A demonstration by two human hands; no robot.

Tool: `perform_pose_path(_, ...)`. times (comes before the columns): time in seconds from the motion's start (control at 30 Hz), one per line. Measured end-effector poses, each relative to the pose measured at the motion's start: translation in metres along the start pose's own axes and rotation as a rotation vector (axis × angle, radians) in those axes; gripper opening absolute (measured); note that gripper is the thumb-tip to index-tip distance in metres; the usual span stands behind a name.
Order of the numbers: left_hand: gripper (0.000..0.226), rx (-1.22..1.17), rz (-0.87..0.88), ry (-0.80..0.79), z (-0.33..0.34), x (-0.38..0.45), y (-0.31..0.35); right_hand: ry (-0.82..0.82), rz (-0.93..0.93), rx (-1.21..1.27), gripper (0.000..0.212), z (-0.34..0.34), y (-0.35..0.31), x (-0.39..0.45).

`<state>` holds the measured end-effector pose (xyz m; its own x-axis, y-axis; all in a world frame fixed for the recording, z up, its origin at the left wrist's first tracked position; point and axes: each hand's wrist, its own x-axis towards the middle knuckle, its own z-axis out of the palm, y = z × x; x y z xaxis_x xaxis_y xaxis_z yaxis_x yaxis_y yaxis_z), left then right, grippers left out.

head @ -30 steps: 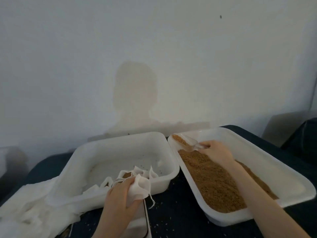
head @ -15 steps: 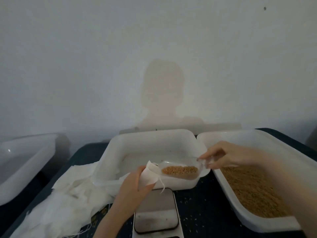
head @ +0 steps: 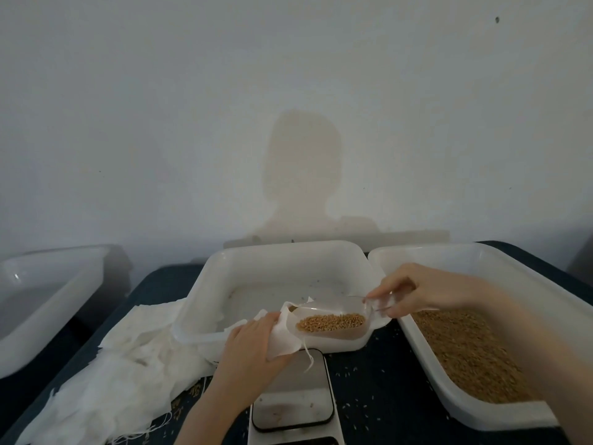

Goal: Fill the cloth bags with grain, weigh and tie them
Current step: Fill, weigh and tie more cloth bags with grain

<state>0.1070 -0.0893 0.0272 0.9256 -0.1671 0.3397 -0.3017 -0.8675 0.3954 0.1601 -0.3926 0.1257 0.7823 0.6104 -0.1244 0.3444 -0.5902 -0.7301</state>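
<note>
My left hand [head: 253,345] grips a small white cloth bag [head: 284,340] above the scale [head: 293,399], its mouth turned to the right. My right hand [head: 417,292] pinches the handle of a clear plastic scoop [head: 330,319] loaded with brown grain. The scoop's front lip touches the bag's mouth. To the right stands a white tray [head: 481,261] holding a bed of grain [head: 471,351].
A white tray [head: 279,258] without grain stands behind the scoop. A heap of white cloth bags [head: 128,374] lies at the left on the dark table. Another white tray [head: 41,329] sits far left. Loose grains dot the table near the scale.
My right hand lifted the scoop full of grain out of the right tray and carried it left to the bag's mouth. The view shifted, bringing the scale and far-left tray into sight.
</note>
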Motion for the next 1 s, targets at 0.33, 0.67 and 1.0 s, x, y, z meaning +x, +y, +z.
perform_pose_path(0.33,0.051,0.061,0.015,-0.045,0.003,0.001,-0.002,0.003,0.006,-0.027,0.037,-0.002,0.004,-0.004)
perform_pose_path(0.67,0.063,0.093,0.048,-0.056,0.014,0.004,0.000,0.031,0.030,-0.216,0.034,0.003,-0.003,0.001)
perform_pose_path(1.0,0.067,0.063,-0.050,0.004,0.023,0.009,0.012,0.156,0.027,-0.711,0.038,0.008,-0.037,0.012)
